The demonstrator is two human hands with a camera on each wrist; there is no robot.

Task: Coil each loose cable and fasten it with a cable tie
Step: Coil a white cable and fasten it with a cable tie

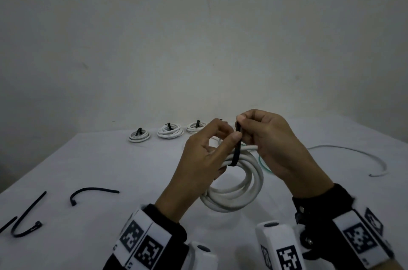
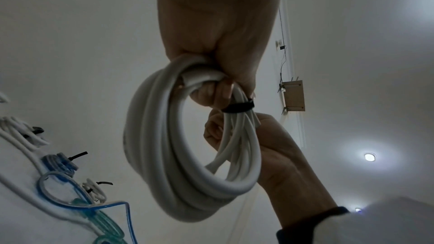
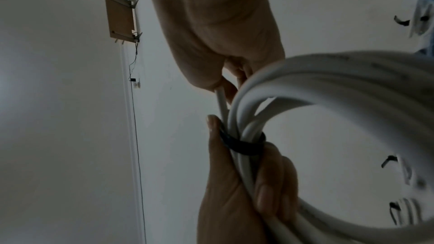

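A white cable coil (image 1: 237, 188) hangs above the table between both hands. A black cable tie (image 1: 235, 150) loops round its upper strands. My left hand (image 1: 207, 154) grips the coil just beside the tie, its thumb pressed against the strap. My right hand (image 1: 269, 141) pinches the tie's upper end between thumb and forefinger. The left wrist view shows the left hand's fingers (image 2: 211, 92) curled round the coil (image 2: 150, 136), next to the tie (image 2: 238, 108). From the right wrist, the tie (image 3: 244, 145) wraps the bunched strands of the coil (image 3: 340, 73).
Three tied white coils (image 1: 139, 135) (image 1: 170, 131) (image 1: 196, 127) lie along the table's far edge. Loose black ties (image 1: 92, 192) (image 1: 26, 219) lie at the front left. A loose pale cable (image 1: 353, 150) curves at the right, and a teal cable (image 1: 263, 164) lies under my right hand.
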